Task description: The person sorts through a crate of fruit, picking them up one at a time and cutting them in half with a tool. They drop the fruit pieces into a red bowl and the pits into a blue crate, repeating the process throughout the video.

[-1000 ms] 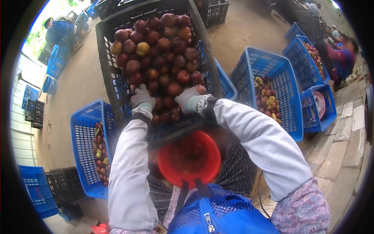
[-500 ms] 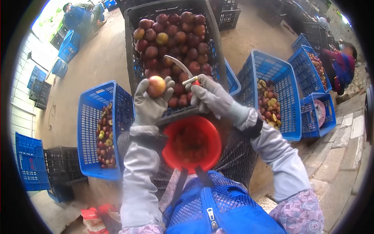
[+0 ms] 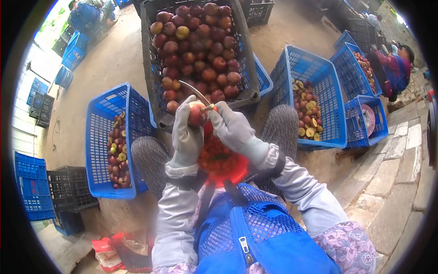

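Observation:
A red plum (image 3: 196, 114) is gripped in my gloved left hand (image 3: 188, 144), its fingers wrapped round it. My gloved right hand (image 3: 237, 134) is closed on a curved knife (image 3: 196, 92), whose blade lies along the top of the plum. Below both hands a red basin (image 3: 238, 168) sits between my knees with reddish pieces in it, partly hidden by my hands. Just beyond the hands stands a black crate (image 3: 147, 50) heaped with whole plums (image 3: 200, 57).
A blue crate (image 3: 98, 150) at left and another blue crate (image 3: 335, 107) at right hold cut plums. Black crates (image 3: 73, 189) stand at far left. A person (image 3: 397, 68) sits at far right, another person (image 3: 86, 13) at upper left. Brick paving (image 3: 383, 160) lies at right.
My hands have come together closer to my body, over the basin. The knife blade, apart from the plum before, is now against it. The view has shifted slightly.

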### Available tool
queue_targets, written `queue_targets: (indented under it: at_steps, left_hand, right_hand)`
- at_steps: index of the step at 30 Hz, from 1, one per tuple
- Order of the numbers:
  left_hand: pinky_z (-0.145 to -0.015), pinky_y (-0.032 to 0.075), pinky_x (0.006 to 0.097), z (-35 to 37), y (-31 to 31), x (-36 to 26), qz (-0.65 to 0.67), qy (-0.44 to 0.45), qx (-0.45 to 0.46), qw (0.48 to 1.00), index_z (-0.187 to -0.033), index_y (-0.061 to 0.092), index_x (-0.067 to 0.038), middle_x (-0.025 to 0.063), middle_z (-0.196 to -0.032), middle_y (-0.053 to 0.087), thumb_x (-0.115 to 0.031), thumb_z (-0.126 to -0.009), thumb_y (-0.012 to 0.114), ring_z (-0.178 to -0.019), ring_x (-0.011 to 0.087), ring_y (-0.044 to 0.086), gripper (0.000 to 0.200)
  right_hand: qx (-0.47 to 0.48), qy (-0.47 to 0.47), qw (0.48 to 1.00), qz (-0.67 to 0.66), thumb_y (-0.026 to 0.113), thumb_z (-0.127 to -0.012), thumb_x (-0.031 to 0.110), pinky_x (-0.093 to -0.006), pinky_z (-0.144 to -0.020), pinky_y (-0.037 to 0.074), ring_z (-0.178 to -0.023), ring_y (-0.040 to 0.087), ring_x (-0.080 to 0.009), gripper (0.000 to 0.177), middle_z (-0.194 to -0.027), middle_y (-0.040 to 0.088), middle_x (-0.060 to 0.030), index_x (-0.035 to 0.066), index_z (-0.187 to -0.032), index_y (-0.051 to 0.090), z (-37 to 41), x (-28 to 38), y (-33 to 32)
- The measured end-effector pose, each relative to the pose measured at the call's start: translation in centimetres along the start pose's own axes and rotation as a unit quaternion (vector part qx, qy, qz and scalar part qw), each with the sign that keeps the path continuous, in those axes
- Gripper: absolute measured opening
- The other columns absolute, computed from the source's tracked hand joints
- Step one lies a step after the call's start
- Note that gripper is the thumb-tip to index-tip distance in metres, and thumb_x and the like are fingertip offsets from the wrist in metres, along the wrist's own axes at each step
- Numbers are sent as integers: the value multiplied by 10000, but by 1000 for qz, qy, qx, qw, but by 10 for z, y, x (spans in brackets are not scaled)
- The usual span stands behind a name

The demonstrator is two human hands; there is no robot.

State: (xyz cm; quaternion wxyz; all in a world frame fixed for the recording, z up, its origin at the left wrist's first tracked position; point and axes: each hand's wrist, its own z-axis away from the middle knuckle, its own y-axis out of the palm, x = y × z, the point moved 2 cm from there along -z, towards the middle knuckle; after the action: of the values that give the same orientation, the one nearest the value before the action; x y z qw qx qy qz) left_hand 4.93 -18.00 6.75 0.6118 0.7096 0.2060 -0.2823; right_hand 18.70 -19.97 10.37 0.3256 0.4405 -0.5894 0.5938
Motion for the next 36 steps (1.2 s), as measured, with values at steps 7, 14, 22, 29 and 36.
queue_targets:
  at_steps: [7,14,22,29,36]
  left_hand:
    - [-846,431,248,9,10,5,-133,86,-49,986,-1229,502,-8,61,-1019,574,-188,-1002,455,-950,125,542,293]
    - [-819,447,239,10,11,12,-266,160,-111,944,-1228,466,-17,65,-1011,568,-164,-973,522,-914,115,548,299]
    - [-935,458,310,12,-16,28,-312,148,-100,933,-1305,422,-16,140,-1226,492,-65,-922,555,-1068,206,548,408]
    - [-910,464,402,8,-20,18,174,-28,-117,977,-1274,484,-48,161,-1226,558,-387,-975,466,-1073,275,572,452]
    - [-992,411,426,14,-18,23,26,36,-65,997,-1345,410,-34,162,-1302,500,-320,-999,431,-1144,276,532,449]
  right_hand:
    - [7,-8,997,70,469,-969,315,-521,-552,435,-665,605,-423,244,-672,600,-217,74,-959,438,6,-1,0]
    - [-15,-31,994,104,459,-969,296,-530,-555,441,-673,602,-430,241,-669,596,-228,57,-969,435,5,-11,7]
    - [140,238,906,-322,409,-988,460,-313,-360,377,-387,474,-168,407,-494,475,-29,76,-875,481,3,-17,16]
    - [225,199,710,-637,316,-1002,500,-206,-276,270,-297,302,-65,554,-461,391,21,15,-930,576,10,-8,-16]
    - [105,52,993,-12,458,-978,328,-461,-539,444,-594,611,-359,292,-613,567,-194,39,-942,449,12,-22,5]
